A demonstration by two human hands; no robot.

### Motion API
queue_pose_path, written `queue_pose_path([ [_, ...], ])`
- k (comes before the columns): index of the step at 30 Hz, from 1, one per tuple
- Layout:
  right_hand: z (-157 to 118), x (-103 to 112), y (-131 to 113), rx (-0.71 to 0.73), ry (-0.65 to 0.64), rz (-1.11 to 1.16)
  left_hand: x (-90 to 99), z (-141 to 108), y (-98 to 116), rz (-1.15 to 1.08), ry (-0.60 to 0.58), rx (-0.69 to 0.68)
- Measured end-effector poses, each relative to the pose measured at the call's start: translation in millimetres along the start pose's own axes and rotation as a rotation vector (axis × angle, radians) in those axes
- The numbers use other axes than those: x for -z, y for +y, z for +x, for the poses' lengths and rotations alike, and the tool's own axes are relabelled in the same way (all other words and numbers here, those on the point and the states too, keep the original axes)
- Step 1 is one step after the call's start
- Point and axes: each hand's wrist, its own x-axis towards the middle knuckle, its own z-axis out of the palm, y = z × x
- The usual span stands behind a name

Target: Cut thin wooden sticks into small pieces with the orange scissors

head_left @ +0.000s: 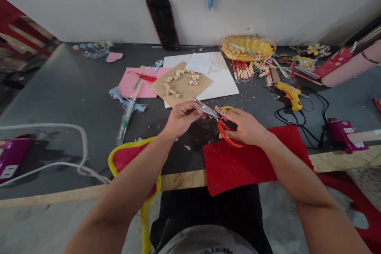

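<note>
My right hand (247,125) grips a pair of scissors (224,129) with red handles and some yellow showing near the upper one. The metal blades point up and left and look slightly parted. My left hand (184,117) has its fingers pinched together at the blades, and a tiny pale piece (203,106) shows there. What else its fingertips hold is too small to make out. Just beyond the hands, several small pale folded pieces (168,80) lie in a curve on a brown card (181,97). Beneath my right wrist is a red cloth (238,166).
A yellow basket (250,49), bundled red-tipped sticks (241,70) and a yellow glue gun (290,94) with its cord are on the right. Pink paper (125,83) and blue tassels (138,107) lie left. A phone (163,22) leans on the wall. Pale crumbs litter the dark table.
</note>
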Motion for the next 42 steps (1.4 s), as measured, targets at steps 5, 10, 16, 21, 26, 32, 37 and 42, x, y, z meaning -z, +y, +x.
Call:
queue_pose_path([
  [5,-0.2,0.7,-2.4,-0.004,0.009,-0.026,-0.9,0.1,-2.8,-0.004,0.022,-0.006],
  [10,0.0,-1.8,-3.4,-0.043,0.045,0.058,-4.4,0.4,-1.0,0.097,0.067,-0.006],
  [16,0.1,-2.1,0.6,-0.089,0.076,0.083,-6.4,0.1,0.0,0.199,0.101,-0.001],
  [21,0.6,-2.4,1.8,-0.050,0.084,0.070,-7.9,1.6,-2.9,0.166,0.115,-0.047],
  [26,0.9,-4.7,2.3,-0.025,0.091,0.036,-7.5,2.2,-7.6,0.071,0.141,-0.040],
  [32,2.1,-5.0,2.8,-0.052,0.091,-0.027,-6.7,2.6,-9.4,0.115,0.173,-0.030],
  [37,2.9,-6.6,3.4,-0.049,0.087,-0.059,-8.9,2.8,-7.9,0.078,0.212,-0.017],
  [42,3.4,-7.9,3.2,-0.044,0.091,-0.064,-8.7,3.0,-7.4,0.019,0.230,-0.008],
])
